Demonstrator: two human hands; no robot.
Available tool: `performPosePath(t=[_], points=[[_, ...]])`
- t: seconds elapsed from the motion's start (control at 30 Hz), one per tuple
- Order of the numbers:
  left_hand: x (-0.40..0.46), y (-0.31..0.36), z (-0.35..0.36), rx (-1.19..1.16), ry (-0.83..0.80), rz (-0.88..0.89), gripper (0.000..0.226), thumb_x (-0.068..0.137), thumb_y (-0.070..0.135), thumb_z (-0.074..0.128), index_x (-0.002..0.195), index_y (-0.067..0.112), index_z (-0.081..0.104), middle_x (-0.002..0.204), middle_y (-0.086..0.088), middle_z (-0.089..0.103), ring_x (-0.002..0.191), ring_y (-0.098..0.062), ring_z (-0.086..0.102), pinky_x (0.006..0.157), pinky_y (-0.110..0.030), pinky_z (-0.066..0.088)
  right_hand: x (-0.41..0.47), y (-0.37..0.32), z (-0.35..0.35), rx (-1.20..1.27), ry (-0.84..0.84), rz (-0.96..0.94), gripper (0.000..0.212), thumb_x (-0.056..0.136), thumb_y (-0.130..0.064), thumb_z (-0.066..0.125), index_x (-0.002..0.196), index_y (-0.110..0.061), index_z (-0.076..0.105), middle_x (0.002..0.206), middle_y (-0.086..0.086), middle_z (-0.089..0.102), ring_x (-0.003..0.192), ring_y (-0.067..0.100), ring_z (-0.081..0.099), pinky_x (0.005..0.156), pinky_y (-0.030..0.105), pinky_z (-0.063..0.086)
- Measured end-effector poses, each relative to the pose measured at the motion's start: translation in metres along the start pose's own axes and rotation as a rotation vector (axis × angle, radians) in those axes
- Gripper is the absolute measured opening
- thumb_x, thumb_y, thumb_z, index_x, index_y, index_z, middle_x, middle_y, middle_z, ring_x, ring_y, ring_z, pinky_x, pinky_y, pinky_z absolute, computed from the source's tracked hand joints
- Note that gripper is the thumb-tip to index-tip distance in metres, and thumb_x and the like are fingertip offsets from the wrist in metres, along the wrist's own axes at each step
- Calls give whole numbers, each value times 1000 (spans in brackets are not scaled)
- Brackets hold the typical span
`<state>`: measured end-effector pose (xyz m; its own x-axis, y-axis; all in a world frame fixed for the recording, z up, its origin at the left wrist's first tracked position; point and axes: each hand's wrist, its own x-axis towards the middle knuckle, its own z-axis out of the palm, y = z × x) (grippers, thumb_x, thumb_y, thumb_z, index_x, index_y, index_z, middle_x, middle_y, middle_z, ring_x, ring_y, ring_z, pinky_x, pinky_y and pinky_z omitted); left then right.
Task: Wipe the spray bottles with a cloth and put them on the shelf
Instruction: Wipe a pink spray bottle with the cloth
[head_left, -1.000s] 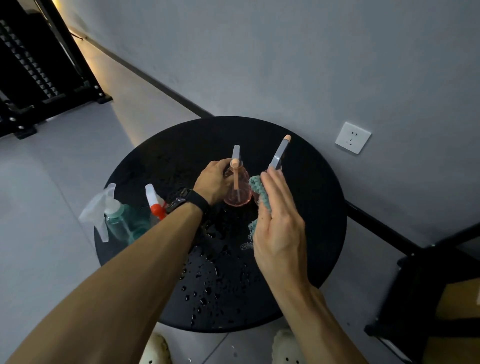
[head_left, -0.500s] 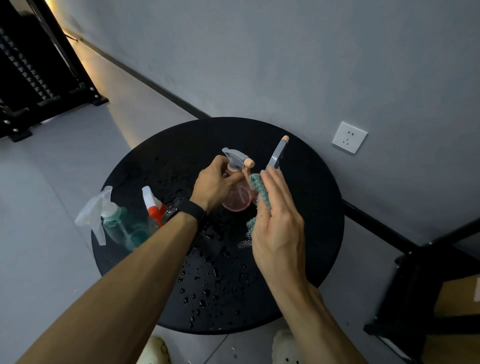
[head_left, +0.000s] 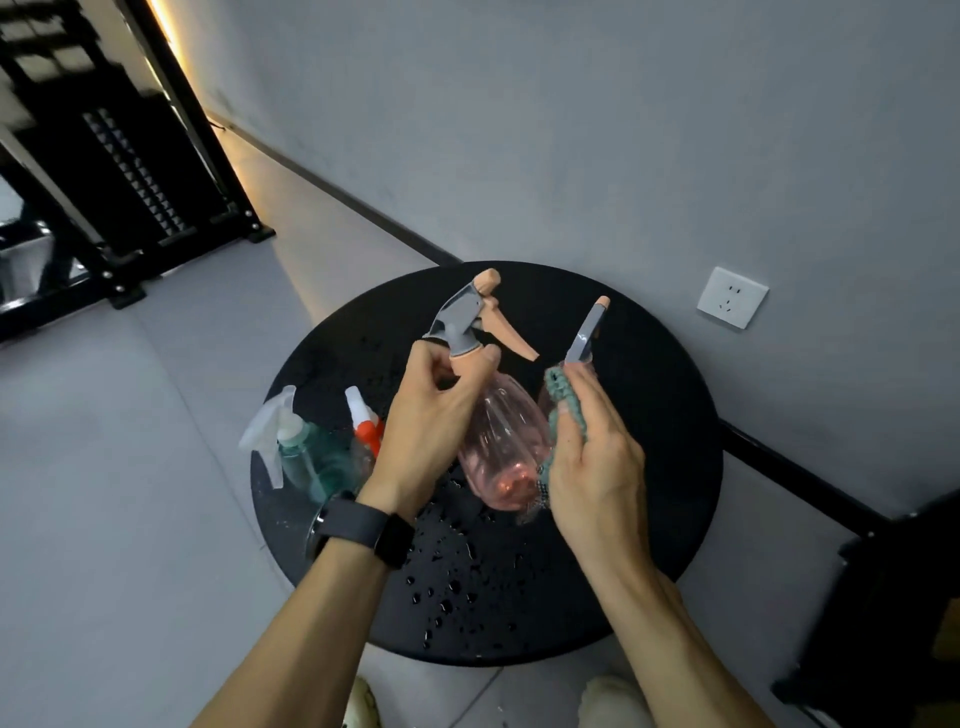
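My left hand (head_left: 434, 421) grips the neck of a pink spray bottle (head_left: 501, 447) with a grey and peach head, held tilted above the round black table (head_left: 665, 467). My right hand (head_left: 592, 462) presses a teal cloth (head_left: 563, 402) flat against the bottle's right side. Behind the cloth stands a second pink bottle, of which mostly the grey and peach nozzle (head_left: 587, 330) shows. On the table's left edge stand a teal bottle (head_left: 306, 457) with a clear trigger and a bottle with an orange and white head (head_left: 366, 423).
Water drops cover the table's near half (head_left: 457, 577). A wall socket (head_left: 731, 297) sits on the grey wall behind. A black rack (head_left: 119, 171) stands at the far left, and dark furniture (head_left: 898, 613) at the right edge.
My left hand has lifted the pink bottle off the table and tilted it, its head now pointing up and away. My right hand stays with the cloth against the bottle.
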<state>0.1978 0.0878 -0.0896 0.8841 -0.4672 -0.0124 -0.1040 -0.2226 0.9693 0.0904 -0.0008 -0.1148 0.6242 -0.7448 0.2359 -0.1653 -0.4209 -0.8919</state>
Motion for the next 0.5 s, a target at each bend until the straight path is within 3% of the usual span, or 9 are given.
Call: performPosePath(t=[0.13, 0.27, 0.37, 0.5], points=[[-16, -5, 1, -108, 44, -25, 42, 87, 57, 64, 94, 18, 53, 84, 3, 72, 77, -17, 70, 76, -43, 57, -9, -9, 4, -8, -194, -104, 42, 102, -17, 42, 144, -20, 43, 147, -8, 43, 132, -2, 38, 105, 15, 39], [-25, -20, 0, -215, 115, -100, 41, 86, 55, 65, 90, 16, 55, 76, 6, 58, 72, -10, 58, 76, -38, 52, -18, -13, 14, -25, -379, -195, 44, 103, -23, 38, 148, -23, 36, 145, -18, 37, 121, -29, 25, 99, -2, 25], [-28, -23, -4, -340, 110, -162, 36, 89, 50, 63, 93, 14, 56, 76, 5, 60, 72, -6, 61, 74, -30, 53, -24, -12, 21, -85, -441, -258, 49, 104, -30, 33, 152, -25, 23, 152, -24, 18, 136, -22, 6, 110, 3, 11], [-28, -22, -11, -445, 85, -178, 35, 90, 49, 65, 91, 15, 57, 79, 0, 61, 76, -12, 61, 77, -32, 53, -37, -14, 31, -192, -358, -360, 53, 103, -42, 25, 152, -23, 19, 157, -18, 13, 145, -6, 2, 119, 22, 13]])
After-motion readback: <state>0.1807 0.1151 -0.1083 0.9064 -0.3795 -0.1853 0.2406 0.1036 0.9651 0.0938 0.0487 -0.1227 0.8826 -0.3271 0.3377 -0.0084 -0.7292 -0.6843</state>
